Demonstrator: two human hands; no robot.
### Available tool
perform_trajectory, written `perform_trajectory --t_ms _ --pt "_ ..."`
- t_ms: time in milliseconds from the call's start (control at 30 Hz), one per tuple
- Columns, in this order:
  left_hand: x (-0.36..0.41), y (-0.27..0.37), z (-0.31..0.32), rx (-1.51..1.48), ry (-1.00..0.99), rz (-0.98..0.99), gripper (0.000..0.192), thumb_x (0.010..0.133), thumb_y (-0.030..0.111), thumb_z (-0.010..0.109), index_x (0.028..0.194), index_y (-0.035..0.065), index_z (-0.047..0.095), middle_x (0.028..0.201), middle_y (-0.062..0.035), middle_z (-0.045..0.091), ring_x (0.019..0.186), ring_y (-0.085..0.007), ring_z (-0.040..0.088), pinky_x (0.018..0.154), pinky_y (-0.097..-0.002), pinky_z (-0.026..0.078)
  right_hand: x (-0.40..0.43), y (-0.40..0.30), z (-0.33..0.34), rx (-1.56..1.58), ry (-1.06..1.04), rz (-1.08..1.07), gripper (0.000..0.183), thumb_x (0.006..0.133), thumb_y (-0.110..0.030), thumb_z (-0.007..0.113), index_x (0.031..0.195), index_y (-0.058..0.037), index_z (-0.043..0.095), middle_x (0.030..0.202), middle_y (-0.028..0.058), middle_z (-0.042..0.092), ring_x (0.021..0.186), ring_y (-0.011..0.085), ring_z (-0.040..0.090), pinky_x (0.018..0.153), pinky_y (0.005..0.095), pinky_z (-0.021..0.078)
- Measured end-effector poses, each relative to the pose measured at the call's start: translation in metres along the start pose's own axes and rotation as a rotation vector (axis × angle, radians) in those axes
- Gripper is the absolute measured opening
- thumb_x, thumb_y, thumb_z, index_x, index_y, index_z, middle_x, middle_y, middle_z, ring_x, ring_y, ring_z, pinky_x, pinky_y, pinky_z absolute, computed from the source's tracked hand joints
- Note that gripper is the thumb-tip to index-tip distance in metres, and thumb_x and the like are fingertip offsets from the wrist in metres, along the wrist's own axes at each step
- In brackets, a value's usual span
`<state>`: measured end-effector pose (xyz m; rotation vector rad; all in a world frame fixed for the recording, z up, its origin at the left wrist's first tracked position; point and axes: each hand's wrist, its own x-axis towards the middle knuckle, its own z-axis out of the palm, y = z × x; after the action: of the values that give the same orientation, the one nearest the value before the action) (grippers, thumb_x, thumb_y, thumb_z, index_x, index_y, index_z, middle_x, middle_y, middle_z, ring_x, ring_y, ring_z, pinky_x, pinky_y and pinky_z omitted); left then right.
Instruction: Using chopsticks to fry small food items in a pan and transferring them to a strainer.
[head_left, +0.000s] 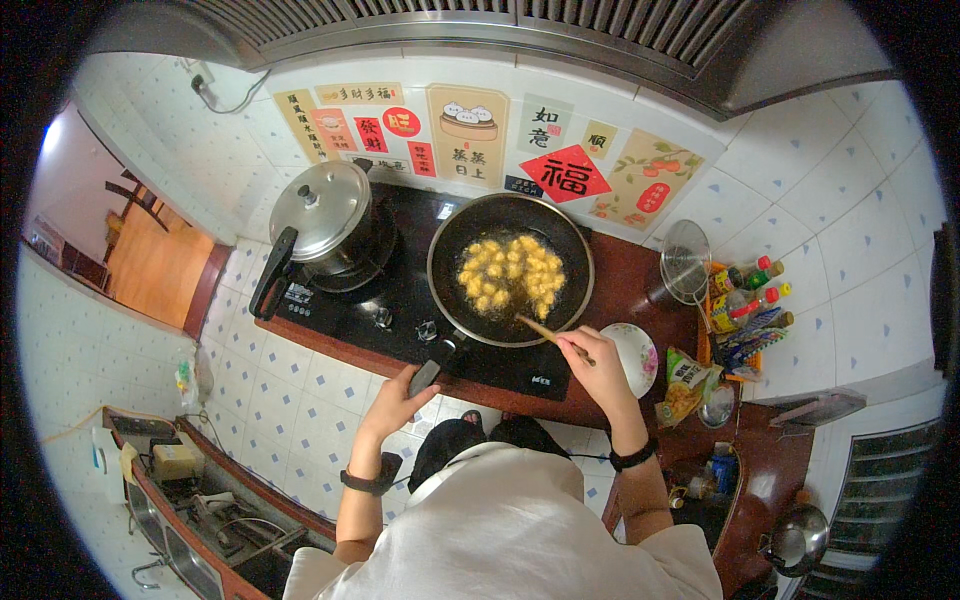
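A dark frying pan (512, 270) stands on the right side of the black gas hob (330, 319). Many small golden pieces of food (491, 274) lie in shiny oil in it. My left hand (397, 397) holds the end of the pan's handle (424, 377). In my right hand (596, 365), above the pan's lower right rim, are wooden chopsticks (540, 328), their tips in the oil near the food. A white bowl or plate with a flower pattern (632, 356) sits just right of that hand, partly hidden by it.
A lidded pressure cooker (330, 217) stands at the hob's left. To the right are a wire strainer (685, 259), an orange basket (705, 346) with several bottles, and a green food packet (684, 386). A range hood (480, 37) hangs above. A metal pan (799, 532) lies at lower right.
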<state>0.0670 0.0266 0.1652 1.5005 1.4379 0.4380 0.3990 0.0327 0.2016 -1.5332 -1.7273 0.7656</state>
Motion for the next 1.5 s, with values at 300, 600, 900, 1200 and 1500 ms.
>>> perform_trajectory --t_ms 300,600,900,1200,1500 --pt "-0.001 -0.001 0.0 -0.017 -0.015 0.002 0.046 0.088 0.035 0.067 0.113 -0.0013 0.056 0.064 -0.0094 0.059 0.049 -0.014 0.056 0.044 -0.0279 0.044 0.026 0.031 -0.005 0.021 0.287 -0.051 0.015 0.093 -0.01 0.06 0.101 0.0023 0.066 0.084 0.0104 0.062 0.066 0.0174 0.057 0.056 0.03 0.0442" --pt "-0.002 0.004 0.0 -0.021 -0.008 0.011 0.045 0.088 0.035 0.067 0.112 -0.0019 0.056 0.064 -0.0092 0.058 0.049 -0.0141 0.056 0.044 -0.0282 0.044 0.052 0.057 0.026 -0.035 0.33 -0.087 0.017 0.092 -0.01 0.061 0.102 0.0029 0.066 0.082 0.0119 0.06 0.068 0.0229 0.058 0.063 0.0335 0.0479" --pt "-0.001 0.004 -0.001 0.009 -0.003 -0.012 0.046 0.087 0.035 0.068 0.113 -0.0023 0.056 0.062 -0.0104 0.058 0.048 -0.0161 0.057 0.045 -0.0295 0.045 0.073 0.049 0.021 -0.002 0.345 -0.01 0.02 0.094 -0.013 0.059 0.103 0.0028 0.067 0.084 0.0138 0.063 0.071 0.0244 0.061 0.063 0.0339 0.0474" --pt "-0.001 -0.001 0.0 -0.008 -0.015 0.014 0.046 0.088 0.036 0.067 0.111 -0.0017 0.057 0.062 -0.0099 0.058 0.048 -0.0162 0.057 0.045 -0.0297 0.045 0.086 0.037 0.049 0.027 0.13 -0.092 0.02 0.093 -0.011 0.06 0.104 0.0044 0.067 0.094 0.014 0.066 0.08 0.0249 0.065 0.064 0.0317 0.0535" --pt "0.0 -0.005 0.0 -0.004 0.001 0.024 0.049 0.089 0.039 0.066 0.117 -0.0001 0.055 0.062 -0.0086 0.058 0.048 -0.0151 0.056 0.045 -0.0294 0.044 0.045 0.001 0.043 0.157 -0.053 -0.098 0.019 0.092 -0.011 0.061 0.1 0.0049 0.067 0.082 0.0105 0.065 0.071 0.0156 0.062 0.062 0.027 0.0479"
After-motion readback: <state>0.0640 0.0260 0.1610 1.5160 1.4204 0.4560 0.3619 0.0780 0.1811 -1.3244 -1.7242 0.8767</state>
